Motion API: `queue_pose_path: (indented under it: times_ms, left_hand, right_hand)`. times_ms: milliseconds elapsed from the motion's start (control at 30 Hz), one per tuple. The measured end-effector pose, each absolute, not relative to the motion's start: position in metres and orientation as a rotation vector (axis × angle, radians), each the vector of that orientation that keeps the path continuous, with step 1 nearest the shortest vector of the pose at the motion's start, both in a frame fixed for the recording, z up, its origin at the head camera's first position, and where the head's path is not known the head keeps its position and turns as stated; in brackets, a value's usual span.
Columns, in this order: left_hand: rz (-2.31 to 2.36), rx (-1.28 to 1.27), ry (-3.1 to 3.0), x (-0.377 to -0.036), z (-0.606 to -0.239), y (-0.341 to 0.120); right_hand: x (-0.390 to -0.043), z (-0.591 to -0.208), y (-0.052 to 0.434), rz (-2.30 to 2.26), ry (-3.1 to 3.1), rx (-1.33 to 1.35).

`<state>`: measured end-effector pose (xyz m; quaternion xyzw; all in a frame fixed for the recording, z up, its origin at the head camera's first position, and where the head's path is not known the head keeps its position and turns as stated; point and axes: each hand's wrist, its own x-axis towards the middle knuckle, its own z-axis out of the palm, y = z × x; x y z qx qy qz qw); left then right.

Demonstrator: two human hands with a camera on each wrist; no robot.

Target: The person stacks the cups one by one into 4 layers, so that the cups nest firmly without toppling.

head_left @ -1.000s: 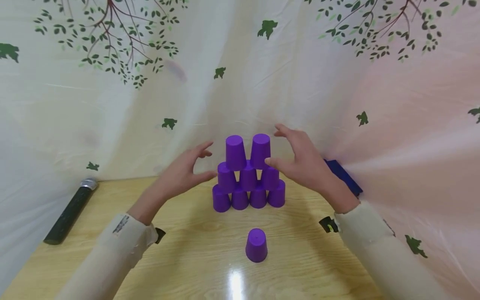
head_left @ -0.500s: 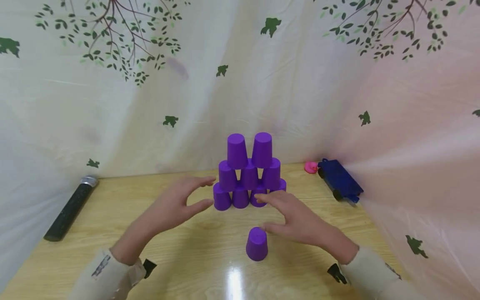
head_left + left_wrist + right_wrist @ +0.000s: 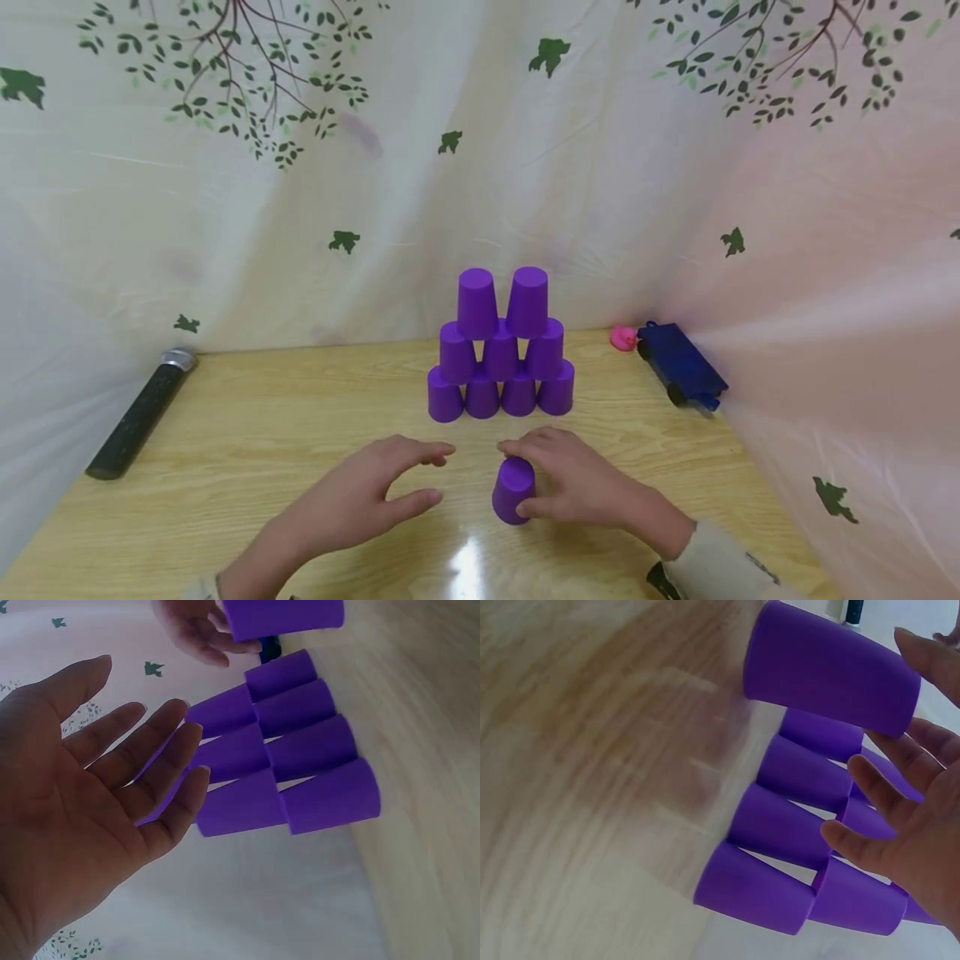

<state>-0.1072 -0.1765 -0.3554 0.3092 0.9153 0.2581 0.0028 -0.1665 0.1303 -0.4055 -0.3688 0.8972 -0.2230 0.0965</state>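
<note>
You see matt, smooth plastic on the purple cups (image 3: 500,354), glossy pale wood grain on the bench (image 3: 262,433), thin sheeny printed cloth on the backdrop (image 3: 225,208), and a matt black microphone (image 3: 138,417) with a metal head.

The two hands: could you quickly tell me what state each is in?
Left hand: open, holding nothing.
Right hand: fingers around the lone purple cup.

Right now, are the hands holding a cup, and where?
The right hand curls round the sides of the lone purple cup, thumb near its rim and fingers over its top. The left hand is open beside it, holding nothing.
</note>
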Motion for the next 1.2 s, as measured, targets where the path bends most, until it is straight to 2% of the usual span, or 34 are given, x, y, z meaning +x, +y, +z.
queue_pose_path:
  times_ms: [400, 567, 800, 1100, 1200]
  left_hand:
    - [0.712, 1.053, 2.863, -0.098, -0.384, -0.176]
    - [0.612, 1.056, 2.896, -0.097, -0.389, -0.179]
    - [0.441, 1.078, 2.878, -0.099, -0.393, -0.188]
    - [0.339, 0.968, 2.792, -0.101, -0.393, -0.196]
    - [0.324, 0.942, 2.772, -0.099, -0.393, -0.197]
  right_hand:
    - [-0.161, -0.413, 0.133, -0.762, 2.676, -1.025]
    - [-0.162, -0.404, 0.139, -0.863, 2.714, -0.992]
    - [-0.163, -0.358, 0.147, -1.123, 2.824, -1.117]
    - [-0.177, -0.286, 0.146, -1.4, 2.828, -1.358]
    - [-0.184, -0.268, 0.144, -1.467, 2.827, -1.318]
